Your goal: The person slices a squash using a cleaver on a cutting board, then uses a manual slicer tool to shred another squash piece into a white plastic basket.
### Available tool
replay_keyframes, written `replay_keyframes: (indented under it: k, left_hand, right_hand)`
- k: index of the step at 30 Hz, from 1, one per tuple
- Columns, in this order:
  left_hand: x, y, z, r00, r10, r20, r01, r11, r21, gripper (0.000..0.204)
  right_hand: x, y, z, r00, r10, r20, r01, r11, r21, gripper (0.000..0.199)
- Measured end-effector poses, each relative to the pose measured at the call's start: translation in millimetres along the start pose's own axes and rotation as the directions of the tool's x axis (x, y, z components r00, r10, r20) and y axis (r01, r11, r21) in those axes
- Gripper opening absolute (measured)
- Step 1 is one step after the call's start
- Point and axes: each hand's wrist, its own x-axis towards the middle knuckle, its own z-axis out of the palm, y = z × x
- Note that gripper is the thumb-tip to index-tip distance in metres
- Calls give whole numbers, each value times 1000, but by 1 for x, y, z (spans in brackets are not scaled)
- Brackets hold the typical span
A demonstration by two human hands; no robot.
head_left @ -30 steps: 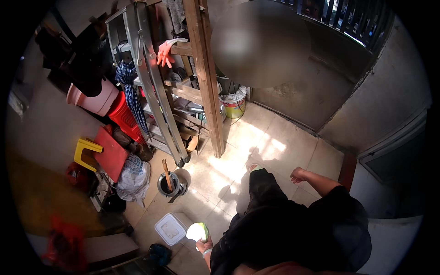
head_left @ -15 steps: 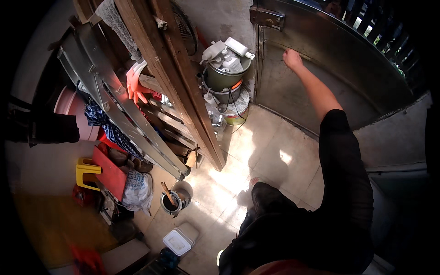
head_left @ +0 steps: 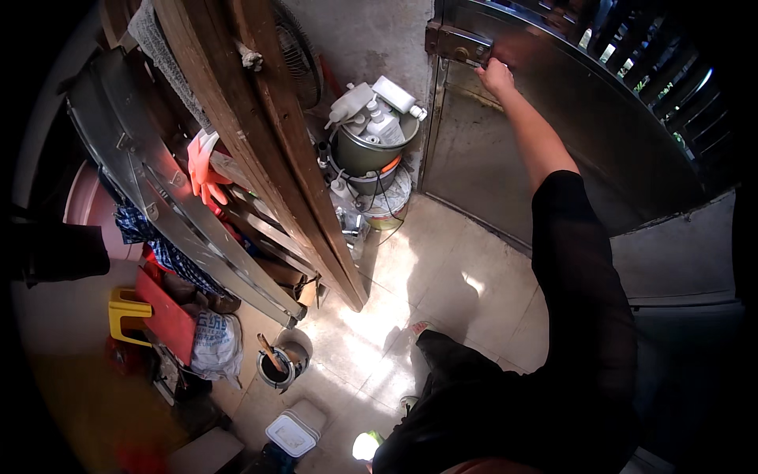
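My right arm, in a black sleeve, reaches out to a metal door (head_left: pixel 545 134) at the upper right. My right hand (head_left: pixel 497 79) is closed, its fingers at the knob end of the lock box (head_left: pixel 458 45) on the door's left edge. The fingers partly cover the piece they grip, which looks like the lock's latch. My left hand does not show. Near my legs at the bottom a bright white object (head_left: pixel 366 445) catches the light, too washed out to name.
Stacked buckets (head_left: pixel 371 158) with white bottles stand left of the door. Wooden posts (head_left: pixel 268 150) and a metal ladder (head_left: pixel 181 189) lean further left. On the tiled floor (head_left: pixel 442 261) are a small pail (head_left: pixel 276 367), a lidded tub (head_left: pixel 292 434) and a yellow stool (head_left: pixel 126 316).
My right hand has moved up along the door to the lock and now grips there. The view has shifted, so the floor items sit further left and lower.
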Motion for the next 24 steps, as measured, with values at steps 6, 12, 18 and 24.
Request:
replay_keyframes:
  k: [6, 12, 18, 24]
  left_hand:
    - [1, -5, 3, 1000, -17, -17, 17, 1000, 10, 33]
    - [-2, -10, -8, 999, -23, -46, 25, 999, 33, 33]
    - [-4, -12, -16, 997, -32, -66, 35, 998, 49, 33]
    - [0, -16, -15, 998, -28, -55, 31, 998, 49, 33]
  right_hand:
    - [3, -2, -2, 999, -48, -13, 48, 999, 17, 43]
    - [7, -4, -2, 996, -73, -51, 74, 997, 21, 37]
    - [0, -4, 7, 984, -126, -127, 122, 992, -40, 32]
    - [-33, -2, 6, 946, -210, -247, 211, 977, -23, 29]
